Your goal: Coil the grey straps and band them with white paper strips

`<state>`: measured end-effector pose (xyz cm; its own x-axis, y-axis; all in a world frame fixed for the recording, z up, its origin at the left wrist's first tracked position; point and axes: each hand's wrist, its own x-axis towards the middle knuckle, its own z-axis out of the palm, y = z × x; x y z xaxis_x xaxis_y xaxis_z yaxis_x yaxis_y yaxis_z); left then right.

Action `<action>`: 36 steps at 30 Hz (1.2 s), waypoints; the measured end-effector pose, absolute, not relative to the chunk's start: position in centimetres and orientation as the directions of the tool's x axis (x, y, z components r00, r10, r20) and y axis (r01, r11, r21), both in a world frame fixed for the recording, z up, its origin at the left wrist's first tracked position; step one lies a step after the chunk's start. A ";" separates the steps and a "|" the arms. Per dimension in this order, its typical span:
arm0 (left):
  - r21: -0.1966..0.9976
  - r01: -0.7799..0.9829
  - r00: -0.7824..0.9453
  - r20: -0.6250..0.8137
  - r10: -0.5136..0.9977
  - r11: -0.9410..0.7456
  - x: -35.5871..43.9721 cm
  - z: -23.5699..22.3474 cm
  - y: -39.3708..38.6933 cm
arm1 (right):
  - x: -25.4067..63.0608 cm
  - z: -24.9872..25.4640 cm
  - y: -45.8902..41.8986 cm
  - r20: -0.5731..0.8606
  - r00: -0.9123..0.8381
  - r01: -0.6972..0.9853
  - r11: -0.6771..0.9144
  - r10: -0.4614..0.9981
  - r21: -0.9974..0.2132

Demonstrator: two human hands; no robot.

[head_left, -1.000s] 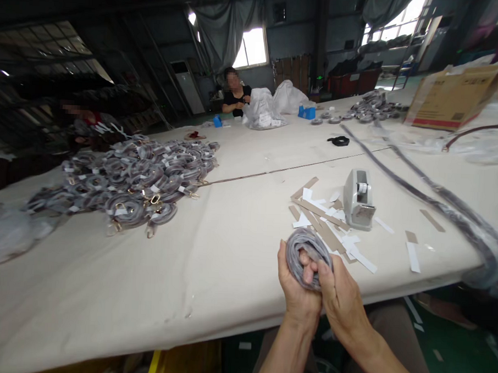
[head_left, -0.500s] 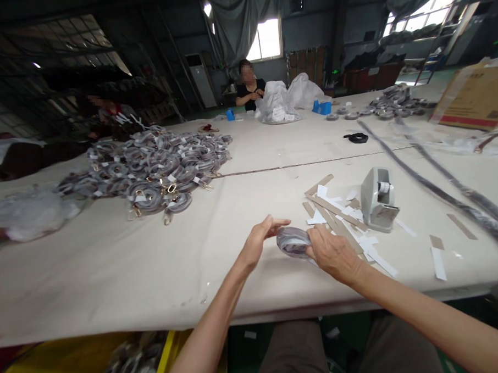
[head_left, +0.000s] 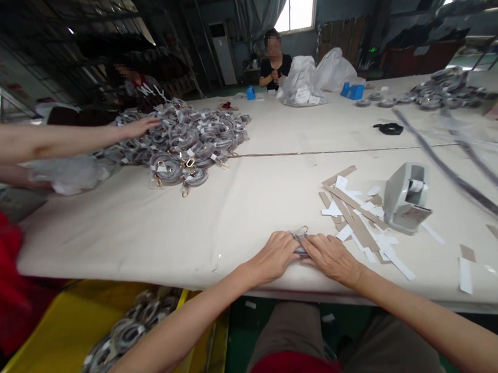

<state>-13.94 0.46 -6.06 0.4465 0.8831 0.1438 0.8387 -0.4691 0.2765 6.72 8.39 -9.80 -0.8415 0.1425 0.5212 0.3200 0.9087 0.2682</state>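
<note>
A coiled strap (head_left: 300, 249) in clear wrapping lies at the table's front edge, mostly hidden under my fingers; a metal clasp pokes out at its far side. My left hand (head_left: 274, 256) is closed on its left part, and my right hand (head_left: 329, 257) grips it from the right. The two hands almost meet over the coil. Just beyond my right hand are scattered strips of white paper and brown card (head_left: 357, 218). A grey tape dispenser (head_left: 405, 199) stands to the right of these strips.
A large pile of wrapped coils (head_left: 193, 134) covers the table's left, where a co-worker's arm (head_left: 69, 140) reaches in. Below, a yellow bin (head_left: 70, 316) holds more coils. Long wrapped straps (head_left: 451, 173) lie at right. Another person (head_left: 274, 66) sits across the table.
My left hand has gone from open beside the coil to closed on it. The coil has turned, its clasp now showing. A co-worker's arm has come in from the left over the pile.
</note>
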 end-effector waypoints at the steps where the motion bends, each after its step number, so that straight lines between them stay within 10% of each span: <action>1: 0.207 0.834 0.477 0.195 0.857 -0.511 -13.9 -6.8 -0.1 | 7.3 -9.9 8.1 0.507 -0.852 0.285 0.929 0.132 0.237; 14: -0.187 0.928 0.352 0.152 0.924 -0.323 -11.4 -5.9 -1.9 | 7.9 -8.0 9.0 0.502 -0.865 0.160 0.960 0.024 0.230; 22: -0.040 0.994 0.105 0.127 0.986 -0.101 -8.6 -7.9 -2.6 | 7.4 -8.7 9.0 0.509 -0.859 0.147 0.981 0.063 0.128; 32: 0.050 0.940 0.332 0.109 0.937 -0.338 -12.8 -8.0 -0.5 | 13.4 -9.2 6.1 0.634 -0.635 0.360 0.895 0.441 -0.263; 36: 0.087 0.922 0.362 0.147 0.921 -0.376 -13.3 -8.2 -0.2 | 13.0 -9.2 5.1 0.611 -0.659 0.373 0.896 0.439 -0.242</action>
<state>-13.27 -0.21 -8.21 0.3618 0.9206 0.1467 0.9224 -0.3764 0.0871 12.98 5.07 -9.18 -0.6588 0.4387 0.6112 0.3726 0.8960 -0.2416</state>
